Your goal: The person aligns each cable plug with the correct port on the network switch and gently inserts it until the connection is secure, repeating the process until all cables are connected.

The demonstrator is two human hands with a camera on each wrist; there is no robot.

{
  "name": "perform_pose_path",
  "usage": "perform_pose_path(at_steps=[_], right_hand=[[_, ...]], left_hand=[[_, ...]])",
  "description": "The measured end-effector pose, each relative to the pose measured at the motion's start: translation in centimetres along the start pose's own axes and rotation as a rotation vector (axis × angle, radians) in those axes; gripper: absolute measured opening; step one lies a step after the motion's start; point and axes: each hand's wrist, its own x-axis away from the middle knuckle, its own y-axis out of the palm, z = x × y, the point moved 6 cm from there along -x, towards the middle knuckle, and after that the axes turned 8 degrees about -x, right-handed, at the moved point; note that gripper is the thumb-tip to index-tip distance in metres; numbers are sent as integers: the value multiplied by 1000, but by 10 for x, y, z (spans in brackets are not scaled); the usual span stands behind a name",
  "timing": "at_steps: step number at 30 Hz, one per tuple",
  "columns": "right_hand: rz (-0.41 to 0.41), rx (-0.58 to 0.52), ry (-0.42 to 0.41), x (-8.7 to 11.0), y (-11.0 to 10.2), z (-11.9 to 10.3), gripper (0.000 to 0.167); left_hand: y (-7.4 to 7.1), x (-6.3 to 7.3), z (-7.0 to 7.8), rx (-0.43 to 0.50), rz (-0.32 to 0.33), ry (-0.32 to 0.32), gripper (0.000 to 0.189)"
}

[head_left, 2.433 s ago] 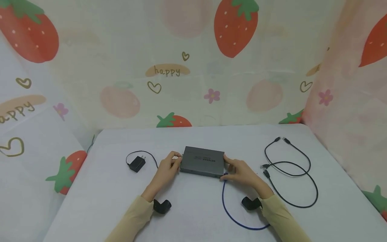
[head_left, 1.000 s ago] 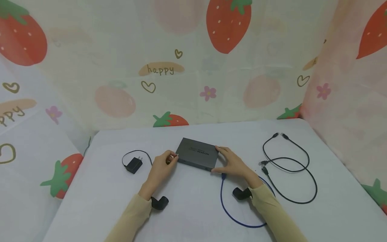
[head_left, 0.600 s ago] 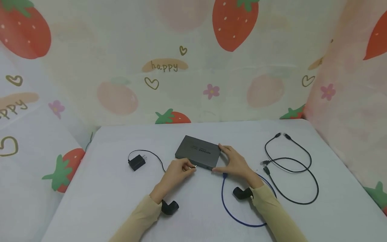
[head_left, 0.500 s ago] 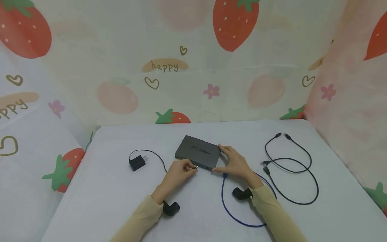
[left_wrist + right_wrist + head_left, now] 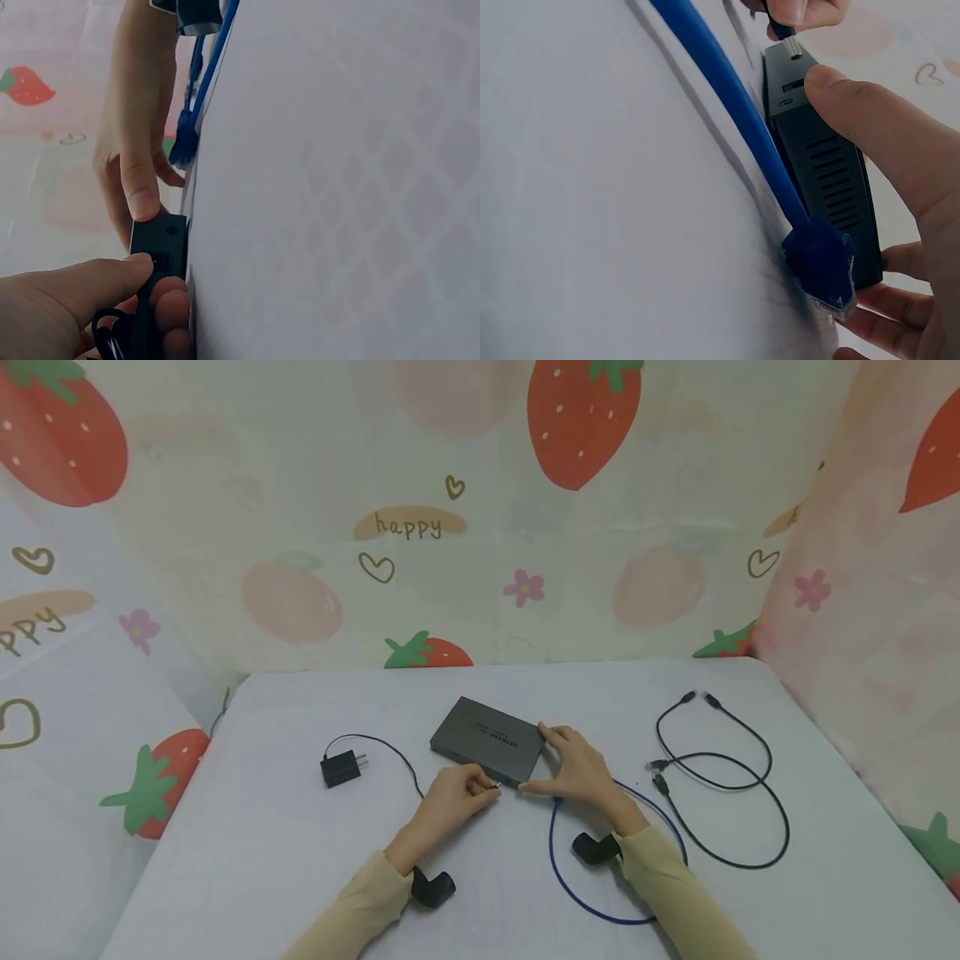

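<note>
A dark grey NETGEAR network switch (image 5: 489, 739) lies flat mid-table, turned at a slant. My right hand (image 5: 577, 772) grips its right end, thumb at the near corner and fingers at the far one. Along the switch's near side, my left hand (image 5: 450, 795) pinches the power cord's barrel plug (image 5: 792, 48). In the right wrist view the silver plug tip points along the switch's face, towards a small round port (image 5: 785, 103); whether it touches the face I cannot tell. The cord runs back to a black power adapter (image 5: 341, 768) on the left.
A blue Ethernet cable (image 5: 600, 913) curves under my right forearm, its connector (image 5: 819, 259) close to the switch's right end. Two black cables (image 5: 786, 827) lie looped at the right of the white table (image 5: 247, 893). Strawberry-print cloth (image 5: 480, 568) hangs behind.
My left hand has moved from the switch's left end rightward along its near side, drawing the cord with it. The switch has turned and shifted slightly; the adapter has rotated a little.
</note>
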Motion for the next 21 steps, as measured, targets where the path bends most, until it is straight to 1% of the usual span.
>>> perform_pose_path(at_steps=[7,14,21], right_hand=[[11,-18,-7,2,2,-1,106],[28,-9,-36,2,2,0,106],[31,-13,-40,1,2,1,105]], left_hand=[[4,0,-3,15,38,-7,12],[6,-2,1,48,67,7,11],[12,-4,2,68,91,7,13]])
